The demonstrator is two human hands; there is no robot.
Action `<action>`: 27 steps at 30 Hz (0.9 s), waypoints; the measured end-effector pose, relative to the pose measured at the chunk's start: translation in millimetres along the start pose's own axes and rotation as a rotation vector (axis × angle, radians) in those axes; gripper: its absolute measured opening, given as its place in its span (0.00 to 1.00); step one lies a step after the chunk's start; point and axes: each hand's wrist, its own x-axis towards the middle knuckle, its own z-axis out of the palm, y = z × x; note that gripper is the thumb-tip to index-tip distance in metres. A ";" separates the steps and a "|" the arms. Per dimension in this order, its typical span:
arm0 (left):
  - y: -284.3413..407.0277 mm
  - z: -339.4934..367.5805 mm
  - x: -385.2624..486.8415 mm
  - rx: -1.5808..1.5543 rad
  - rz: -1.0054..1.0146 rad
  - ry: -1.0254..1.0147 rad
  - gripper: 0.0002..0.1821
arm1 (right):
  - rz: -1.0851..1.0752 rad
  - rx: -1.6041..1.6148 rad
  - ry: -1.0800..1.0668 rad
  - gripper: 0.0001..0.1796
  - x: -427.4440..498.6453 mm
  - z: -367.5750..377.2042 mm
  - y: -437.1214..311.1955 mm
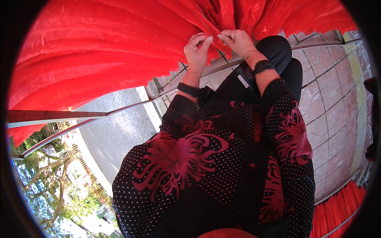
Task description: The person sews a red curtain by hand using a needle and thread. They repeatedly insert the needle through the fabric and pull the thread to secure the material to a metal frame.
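Thin red sheeting (107, 47) hangs in long pleated layers with jagged lower edges across the top of the view. My right hand (239, 44) pinches a narrow fold of it between thumb and fingers. Beside it, my left hand (197, 49) is raised against the sheeting, thumb and forefinger curled close together. Whether anything is caught between those left fingertips is too small to tell. Both wrists wear dark bands. Above my hands the folds bunch tightly together.
A thin metal rail (166, 92) runs below the sheeting, just past my knees (275, 52). A flat bar (59, 116) meets it at left. Patterned paving (330, 98) lies at right, grey road (116, 116) at left. More red pleated material (339, 208) hangs at lower right.
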 end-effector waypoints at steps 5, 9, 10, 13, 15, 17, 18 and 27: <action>-10.8 -10.0 1.3 -0.161 -0.120 0.057 0.07 | 0.032 0.149 0.083 0.13 4.2 3.7 12.2; -12.4 -13.6 2.6 -0.214 -0.134 0.195 0.07 | 0.066 0.157 0.153 0.14 8.9 2.0 19.1; -12.5 -15.4 3.6 -0.220 -0.146 0.224 0.07 | 0.096 0.164 0.169 0.15 9.2 1.7 20.1; -13.4 -20.7 6.7 -0.250 -0.131 0.280 0.06 | 0.106 0.250 0.197 0.14 9.1 1.5 21.1; -15.1 -22.6 7.1 -0.265 -0.142 0.307 0.05 | 0.086 0.241 0.195 0.15 9.1 0.9 20.7; -17.2 -23.3 7.1 -0.284 -0.144 0.312 0.05 | 0.080 0.224 0.197 0.15 8.9 0.3 19.7; -18.2 -23.8 6.9 -0.293 -0.143 0.313 0.05 | 0.084 0.211 0.199 0.15 8.6 -0.1 19.1; -18.9 -9.9 -5.4 -0.335 -0.174 0.082 0.04 | 0.079 0.195 0.172 0.14 8.8 1.7 20.9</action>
